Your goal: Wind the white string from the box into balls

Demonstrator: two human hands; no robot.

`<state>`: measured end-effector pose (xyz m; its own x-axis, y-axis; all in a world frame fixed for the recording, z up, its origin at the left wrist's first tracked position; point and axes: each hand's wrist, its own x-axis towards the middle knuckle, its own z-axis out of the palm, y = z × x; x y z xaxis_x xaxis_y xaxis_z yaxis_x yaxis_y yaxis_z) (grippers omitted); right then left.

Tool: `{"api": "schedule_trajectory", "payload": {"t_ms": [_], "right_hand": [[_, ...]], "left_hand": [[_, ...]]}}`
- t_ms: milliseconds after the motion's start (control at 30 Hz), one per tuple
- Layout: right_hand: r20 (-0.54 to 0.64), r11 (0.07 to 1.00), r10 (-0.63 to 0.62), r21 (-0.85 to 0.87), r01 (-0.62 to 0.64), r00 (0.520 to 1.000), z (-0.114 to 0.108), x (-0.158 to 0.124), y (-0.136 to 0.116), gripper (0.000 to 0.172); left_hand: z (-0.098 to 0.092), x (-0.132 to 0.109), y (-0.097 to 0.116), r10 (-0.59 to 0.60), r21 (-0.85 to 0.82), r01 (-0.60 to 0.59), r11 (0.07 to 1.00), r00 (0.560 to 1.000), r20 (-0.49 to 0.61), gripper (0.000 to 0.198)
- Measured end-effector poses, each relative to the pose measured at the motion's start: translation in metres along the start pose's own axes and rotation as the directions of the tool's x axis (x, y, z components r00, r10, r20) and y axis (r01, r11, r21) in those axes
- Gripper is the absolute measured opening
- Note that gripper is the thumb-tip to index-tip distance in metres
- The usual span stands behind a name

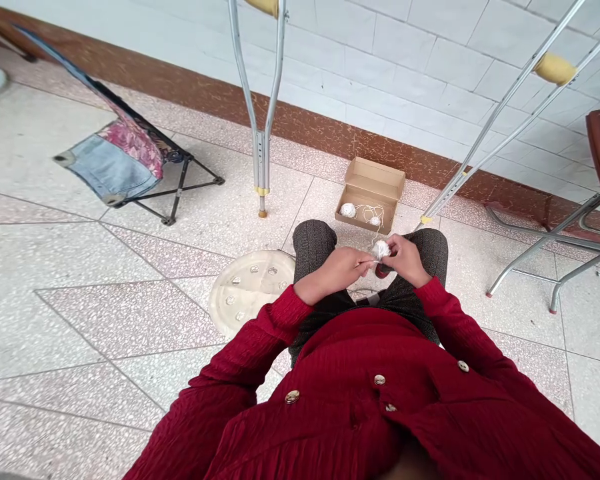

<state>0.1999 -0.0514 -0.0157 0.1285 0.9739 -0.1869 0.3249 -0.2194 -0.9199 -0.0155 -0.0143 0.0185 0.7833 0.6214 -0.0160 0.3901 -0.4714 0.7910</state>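
Observation:
A small bunched piece of white yarn (pixel 381 250) is between my two hands, just above my knees. My left hand (pixel 347 268) is closed in a pinch at the yarn's left edge. Whether a thin tool is also in those fingers is too small to tell. From the other side, the bent fingers of my right hand (pixel 405 259) grip the same bunch. A strand runs from it to an open cardboard box (pixel 375 175) on the floor past my knees. Inside the box lie a ball of white yarn (pixel 348 211), a smaller white ball (pixel 375 221) and loose loops.
A round, cream-coloured stool top with holes (pixel 245 293) is beside my left knee. Two metal crutches (pixel 263 153) (pixel 485 150) lean along the tiled wall. A folding fabric chair (pixel 117 163) stands at left, and a metal-legged chair (pixel 555 247) at right.

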Motion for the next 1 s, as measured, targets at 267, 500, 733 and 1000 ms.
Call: {"api": "schedule_trajectory", "payload": {"t_ms": [267, 500, 733, 1000], "right_hand": [[0.417, 0.816, 0.044, 0.51, -0.273, 0.908, 0.005, -0.043, -0.037, 0.034], [0.17, 0.764, 0.08, 0.622, -0.17, 0.982, -0.004, -0.033, -0.058, 0.03], [0.263, 0.651, 0.073, 0.718, -0.246, 0.962, 0.0, -0.037, -0.059, 0.031], [0.372, 0.582, 0.064, 0.739, -0.338, 0.926, -0.003, -0.039, -0.064, 0.042]], "left_hand": [[-0.011, 0.004, 0.0, 0.011, -0.214, -0.046, 0.976, 0.987, -0.163, 0.036], [0.019, 0.0, 0.014, -0.088, -0.388, 0.022, 0.921, 0.984, -0.153, 0.041], [0.01, 0.005, 0.007, -0.075, -0.306, 0.008, 0.952, 0.976, -0.206, 0.038], [0.025, 0.005, -0.003, -0.113, -0.262, 0.051, 0.964, 0.967, -0.227, 0.039]]}}
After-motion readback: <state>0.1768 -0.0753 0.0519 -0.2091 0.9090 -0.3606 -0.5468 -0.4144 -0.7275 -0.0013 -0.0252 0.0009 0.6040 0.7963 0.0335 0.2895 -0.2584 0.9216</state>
